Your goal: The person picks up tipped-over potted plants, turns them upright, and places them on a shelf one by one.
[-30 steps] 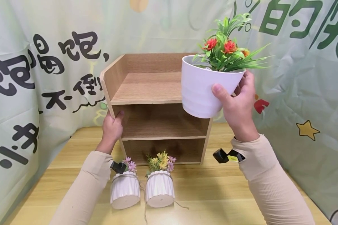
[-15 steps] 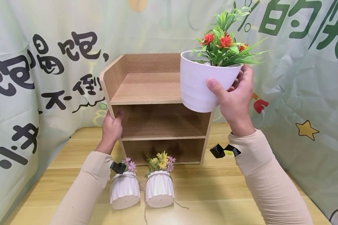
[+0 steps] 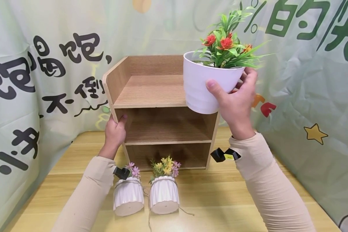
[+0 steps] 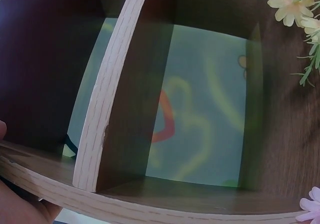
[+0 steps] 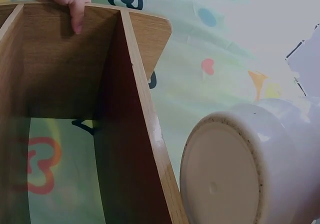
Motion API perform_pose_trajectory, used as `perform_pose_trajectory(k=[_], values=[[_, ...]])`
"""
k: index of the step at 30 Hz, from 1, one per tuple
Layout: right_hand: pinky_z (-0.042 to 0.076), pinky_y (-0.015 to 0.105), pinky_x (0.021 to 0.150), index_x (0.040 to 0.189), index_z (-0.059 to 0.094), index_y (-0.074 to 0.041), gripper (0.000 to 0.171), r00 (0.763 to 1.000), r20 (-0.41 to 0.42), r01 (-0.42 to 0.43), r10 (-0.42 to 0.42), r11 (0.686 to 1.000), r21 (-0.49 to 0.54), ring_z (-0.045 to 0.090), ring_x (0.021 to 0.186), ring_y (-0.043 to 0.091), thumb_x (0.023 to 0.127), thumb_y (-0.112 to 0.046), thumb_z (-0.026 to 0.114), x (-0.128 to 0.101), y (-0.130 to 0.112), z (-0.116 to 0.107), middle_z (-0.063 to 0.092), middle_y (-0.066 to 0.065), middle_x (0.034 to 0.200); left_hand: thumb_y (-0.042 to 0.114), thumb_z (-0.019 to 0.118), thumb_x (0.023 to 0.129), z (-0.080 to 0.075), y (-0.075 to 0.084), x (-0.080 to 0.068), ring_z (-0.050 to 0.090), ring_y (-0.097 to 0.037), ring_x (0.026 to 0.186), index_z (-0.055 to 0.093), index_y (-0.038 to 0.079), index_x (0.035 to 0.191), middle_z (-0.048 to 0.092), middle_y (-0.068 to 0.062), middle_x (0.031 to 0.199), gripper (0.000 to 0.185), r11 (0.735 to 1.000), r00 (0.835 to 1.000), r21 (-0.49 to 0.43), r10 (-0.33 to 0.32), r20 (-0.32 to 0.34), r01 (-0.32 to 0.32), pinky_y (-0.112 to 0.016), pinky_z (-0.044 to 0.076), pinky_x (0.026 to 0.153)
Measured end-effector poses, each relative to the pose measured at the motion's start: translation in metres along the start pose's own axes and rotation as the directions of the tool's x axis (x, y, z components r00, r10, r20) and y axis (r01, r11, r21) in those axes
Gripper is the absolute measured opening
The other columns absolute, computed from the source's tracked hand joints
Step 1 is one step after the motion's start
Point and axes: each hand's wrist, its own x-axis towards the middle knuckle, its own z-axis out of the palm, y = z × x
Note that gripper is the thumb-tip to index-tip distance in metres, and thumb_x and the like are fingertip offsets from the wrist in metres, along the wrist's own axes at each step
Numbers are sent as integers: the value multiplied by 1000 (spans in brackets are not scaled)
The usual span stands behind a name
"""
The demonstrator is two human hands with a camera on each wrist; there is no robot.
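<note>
My right hand [image 3: 235, 103] grips a large white pot [image 3: 204, 82] of red and orange artificial flowers [image 3: 224, 43], holding it in the air at the right front corner of the wooden shelf unit's top tier [image 3: 150, 91]. The pot's round base [image 5: 222, 179] shows in the right wrist view, beside the shelf's side panel [image 5: 135, 109]. My left hand [image 3: 115, 130] grips the shelf's left side panel at the middle tier, thumb inside. The left wrist view shows the shelf's edge [image 4: 107, 109] and open back.
Two small white ribbed pots stand on the wooden table [image 3: 220, 199] in front of the shelf: one with pink flowers [image 3: 129, 196], one with yellow flowers [image 3: 164, 195]. A printed green cloth [image 3: 307, 80] hangs behind and to both sides.
My right hand has carried the large pot a little left and slightly lower, closer over the shelf's top right corner. The left hand has not moved.
</note>
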Motion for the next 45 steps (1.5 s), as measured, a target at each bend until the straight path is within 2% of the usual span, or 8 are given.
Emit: perform_pose_trajectory(k=[8,21,27,31,34,45], values=[[49,32,82,130,41,-6,83,999,-50,20,-22,999,-35,56,103,21,65,-33,85,0,3,9,56,7,117,25,53,98,1,-1,0,50,-40,121,53,-3,128,56,-26,130,41,1000,1000,4,1,-5,-1,-51,34,105],[44,29,89,139,35,-3,97,994,-97,51,-53,998,-24,51,111,19,63,-32,87,0,7,24,52,6,126,23,52,98,1,0,-1,51,-41,118,55,-6,122,57,-28,125,37,1000,1000,3,9,-5,-9,-50,35,103],[39,29,93,141,35,-2,101,988,-130,73,-85,993,-93,49,114,15,61,-33,88,1,8,30,52,4,128,19,51,99,1,2,-1,52,-43,117,53,-9,125,57,-30,124,38,1000,1000,9,19,-4,-19,-50,36,103],[34,27,97,142,36,-2,102,984,-154,57,-89,978,-201,42,119,12,62,-41,87,-1,9,34,49,2,132,20,52,99,1,2,-1,51,-43,118,54,-8,124,57,-30,124,38,1000,1000,12,15,-9,-15,-50,36,103],[29,26,100,144,34,-4,106,985,-162,9,-58,959,-284,35,125,11,63,-48,85,-3,8,37,45,1,138,20,52,99,1,1,-1,51,-43,118,54,-7,125,58,-30,124,38,1000,1000,11,11,-11,-11,-51,36,103],[24,24,99,142,36,-1,106,967,-223,40,-126,934,-356,35,122,14,63,-54,85,-5,17,47,45,4,140,20,53,98,2,1,-1,51,-44,117,54,-7,122,58,-31,122,35,1000,1000,13,5,-13,-5,-53,36,102]])
